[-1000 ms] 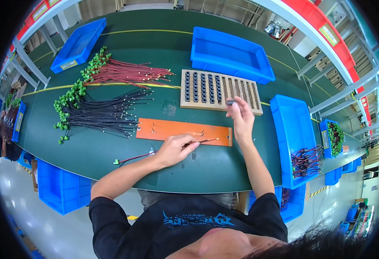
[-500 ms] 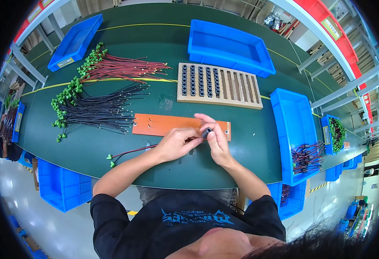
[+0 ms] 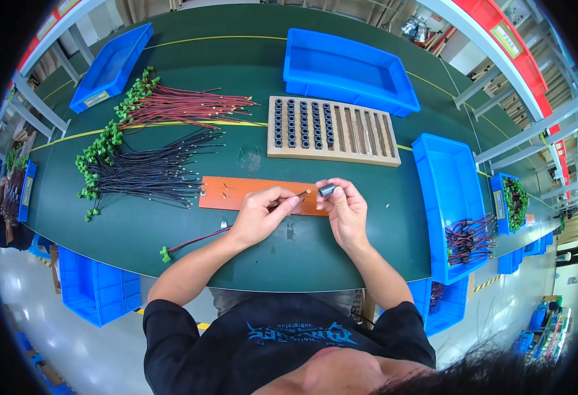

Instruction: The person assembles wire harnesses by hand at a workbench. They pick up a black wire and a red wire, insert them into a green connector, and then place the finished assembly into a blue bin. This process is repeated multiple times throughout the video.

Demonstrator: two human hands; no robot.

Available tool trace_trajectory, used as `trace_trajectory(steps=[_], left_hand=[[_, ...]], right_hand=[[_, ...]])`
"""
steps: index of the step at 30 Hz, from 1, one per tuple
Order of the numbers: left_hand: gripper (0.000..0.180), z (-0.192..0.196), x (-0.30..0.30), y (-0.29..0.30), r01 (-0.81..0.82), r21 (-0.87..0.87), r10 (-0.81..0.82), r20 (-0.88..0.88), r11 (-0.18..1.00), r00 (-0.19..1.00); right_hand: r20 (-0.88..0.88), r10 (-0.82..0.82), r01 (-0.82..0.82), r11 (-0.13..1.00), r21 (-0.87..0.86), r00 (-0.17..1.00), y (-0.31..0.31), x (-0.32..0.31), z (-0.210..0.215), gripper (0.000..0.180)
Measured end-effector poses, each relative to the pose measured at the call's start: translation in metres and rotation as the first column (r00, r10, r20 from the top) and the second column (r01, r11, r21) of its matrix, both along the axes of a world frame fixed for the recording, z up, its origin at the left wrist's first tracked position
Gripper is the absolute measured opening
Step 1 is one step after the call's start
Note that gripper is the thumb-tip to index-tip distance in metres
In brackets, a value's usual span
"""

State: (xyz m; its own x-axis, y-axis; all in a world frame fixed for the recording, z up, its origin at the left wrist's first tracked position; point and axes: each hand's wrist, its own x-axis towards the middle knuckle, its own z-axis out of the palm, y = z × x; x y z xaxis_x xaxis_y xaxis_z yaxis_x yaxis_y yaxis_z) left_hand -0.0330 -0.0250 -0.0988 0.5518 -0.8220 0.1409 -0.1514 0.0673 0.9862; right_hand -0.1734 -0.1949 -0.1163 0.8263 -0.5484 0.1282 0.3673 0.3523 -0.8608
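Observation:
My left hand (image 3: 262,214) pinches a pair of thin wires (image 3: 200,238), one of them red. Their tips poke out past my fingertips toward the right. The other end trails left under my wrist to a green connector (image 3: 164,254) on the table. Between the fingers of my right hand (image 3: 347,214) is a short dark grey ferrite core (image 3: 327,190), a hollow cylinder held tilted. A small gap separates the wire tips from the core. Both hands are over an orange board (image 3: 236,192) with small pegs, partly hidden by them.
A wooden rack (image 3: 341,155) behind the board holds rows of similar cores. Red wires (image 3: 190,104) and black wires (image 3: 150,168) with green connectors lie at the left. Blue bins stand at the far left (image 3: 111,62), back (image 3: 348,66) and right (image 3: 450,178), the last holding wire assemblies.
My hands were together at the core; now they are apart. My right hand has moved right with the core turned more sideways, and the wire tips show beyond my left fingers.

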Motion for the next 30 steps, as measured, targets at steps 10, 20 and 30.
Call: trace_trajectory(steps=[10, 20, 30], left_hand=[[0.019, -0.008, 0.002, 0.0, 0.073, 0.042, -0.075, 0.041, 0.996, 0.996], [0.087, 0.013, -0.008, 0.0, 0.274, -0.069, -0.283, -0.237, 0.959, 0.93], [0.075, 0.017, 0.009, 0.007, 0.3, 0.096, -0.294, -0.071, 0.949, 0.953]], right_hand=[[-0.066, 0.142, -0.143, 0.99, 0.001, 0.988, 0.008, 0.001, 0.002, 0.023], [0.039, 0.336, -0.337, 0.919, 0.206, 0.941, 0.023, -0.002, -0.001, 0.043], [0.066, 0.155, -0.164, 0.973, 0.161, 0.986, 0.006, -0.002, 0.008, 0.04]])
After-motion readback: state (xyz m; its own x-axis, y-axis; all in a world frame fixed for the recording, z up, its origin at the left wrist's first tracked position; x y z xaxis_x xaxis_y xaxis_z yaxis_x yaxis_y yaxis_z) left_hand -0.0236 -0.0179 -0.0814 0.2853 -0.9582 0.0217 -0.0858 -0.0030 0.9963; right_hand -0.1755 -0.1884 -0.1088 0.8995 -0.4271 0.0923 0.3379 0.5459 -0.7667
